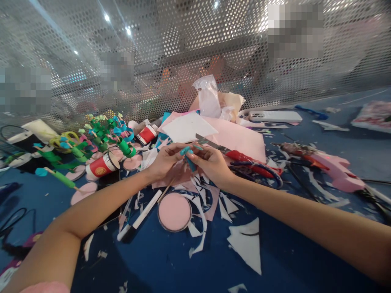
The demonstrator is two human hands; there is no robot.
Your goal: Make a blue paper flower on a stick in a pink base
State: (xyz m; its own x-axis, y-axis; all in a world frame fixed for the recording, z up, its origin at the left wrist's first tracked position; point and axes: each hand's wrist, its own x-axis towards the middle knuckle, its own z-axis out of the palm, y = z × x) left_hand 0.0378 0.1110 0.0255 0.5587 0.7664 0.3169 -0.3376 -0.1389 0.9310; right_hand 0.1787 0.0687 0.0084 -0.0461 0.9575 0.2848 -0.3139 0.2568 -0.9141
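Note:
My left hand point(166, 160) and my right hand point(210, 162) meet over the middle of a blue table point(171, 260). Both pinch a small teal paper strip point(189, 156) wound on a thin wooden stick point(168, 188) that slants down to the left. Just below them lies a round pink foam disc point(174, 211) and a white marker point(140, 215). Pink and white paper scraps point(244, 242) lie scattered all about the hands.
Finished green, teal and pink paper curls on sticks point(100, 138) crowd the left beside red-and-white rolls point(100, 166). Red-handled scissors point(244, 158) and pink sheets point(241, 136) lie behind my right hand. A white phone point(275, 116), a plastic bag point(209, 97) and a perforated metal screen point(183, 44) stand at the back.

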